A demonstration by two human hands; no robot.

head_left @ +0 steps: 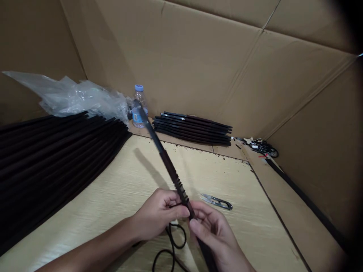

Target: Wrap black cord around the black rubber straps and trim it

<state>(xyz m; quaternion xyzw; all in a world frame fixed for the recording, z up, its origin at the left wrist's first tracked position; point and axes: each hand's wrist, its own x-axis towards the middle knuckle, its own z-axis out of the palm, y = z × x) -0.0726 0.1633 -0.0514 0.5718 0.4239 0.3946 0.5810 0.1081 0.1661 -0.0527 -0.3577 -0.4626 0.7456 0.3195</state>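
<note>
Dark ribbed rod (172,173) slants up and away from your left hand (157,215) and right hand (212,234), which are together, clamped on its lower end. Black cord (171,245) loops beneath them on the pale wooden board (121,189), with thread snips (216,202) just beside.

Glossy dark rod (154,138) (ribbed grip (177,182)), matt black cord (172,241)

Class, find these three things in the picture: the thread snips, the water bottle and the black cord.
thread snips (216,201), head view, on the middle of the metal blades
water bottle (138,88), head view, on the blue cap
black cord (171,236), head view, on the loop below the hands
</note>
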